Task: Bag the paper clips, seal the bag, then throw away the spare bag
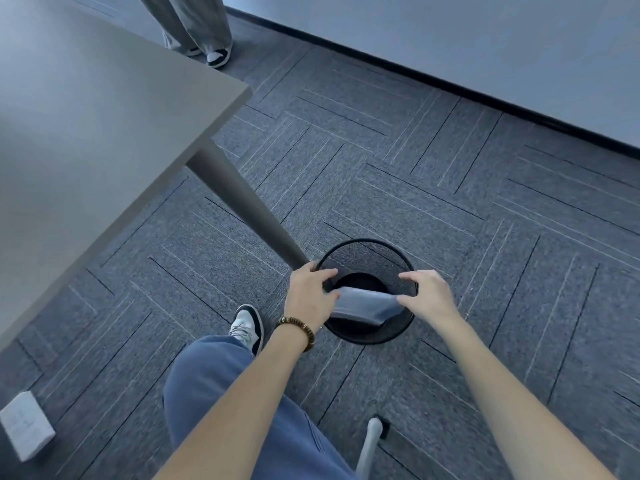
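Spare bag (367,305): translucent, pale grey-blue. Wastebasket (398,332): black mesh. Carpet (450,188): grey-blue tiles, thin line pattern. Table (86,126): plain grey. My bracelet (302,329): brown beads. My trousers (221,382): blue. My shoe (247,327): black and white.

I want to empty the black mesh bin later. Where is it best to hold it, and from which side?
Grip the round top rim of the bin from above, probably on its open far-right side. The table leg ends close to the left side, and both hands, left hand and right hand, hold the spare bag over the near part.
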Motion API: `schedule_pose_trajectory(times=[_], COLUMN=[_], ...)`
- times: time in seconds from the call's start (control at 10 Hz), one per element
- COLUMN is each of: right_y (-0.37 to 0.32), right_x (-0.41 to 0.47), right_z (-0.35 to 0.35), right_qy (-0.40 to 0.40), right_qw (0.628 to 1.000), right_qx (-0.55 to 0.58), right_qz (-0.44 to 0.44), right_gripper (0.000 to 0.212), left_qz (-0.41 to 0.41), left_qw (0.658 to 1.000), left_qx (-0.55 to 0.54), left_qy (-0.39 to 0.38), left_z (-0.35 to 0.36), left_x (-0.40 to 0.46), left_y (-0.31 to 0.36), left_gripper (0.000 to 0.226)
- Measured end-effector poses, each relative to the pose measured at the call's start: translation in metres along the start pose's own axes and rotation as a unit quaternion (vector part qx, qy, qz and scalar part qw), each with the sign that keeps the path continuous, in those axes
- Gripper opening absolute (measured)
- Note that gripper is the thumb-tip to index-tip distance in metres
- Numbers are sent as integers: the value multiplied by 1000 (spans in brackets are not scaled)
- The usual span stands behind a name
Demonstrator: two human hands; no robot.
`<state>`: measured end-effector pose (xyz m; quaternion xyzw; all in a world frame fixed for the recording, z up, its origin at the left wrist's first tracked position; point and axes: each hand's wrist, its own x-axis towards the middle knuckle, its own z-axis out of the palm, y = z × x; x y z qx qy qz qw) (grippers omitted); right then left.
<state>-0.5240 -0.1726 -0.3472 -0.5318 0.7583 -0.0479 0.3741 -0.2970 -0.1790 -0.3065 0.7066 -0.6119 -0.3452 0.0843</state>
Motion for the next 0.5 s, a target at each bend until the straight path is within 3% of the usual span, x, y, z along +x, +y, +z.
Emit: schedule_pose_trajectory(times=[0.3, 0.4, 0.5], right_y=[-20, -36, -59], right_x=[-14, -34, -70], right_z=[1, -12, -45], right_qy=[-23, -18, 23], right_qw=[999, 997, 977], right_qx=[27, 70, 194], right_qz=[-28, -41, -89], right_gripper=[34, 26, 19], left_qz=[19, 50, 65], left_qw=[999, 996, 983], left_qx=[-25, -49, -147], left_qy=[39, 61, 92], left_z=[-13, -32, -70], left_x=[-3, -17, -37], left_y=[3, 15, 32], left_gripper=[36, 32, 35])
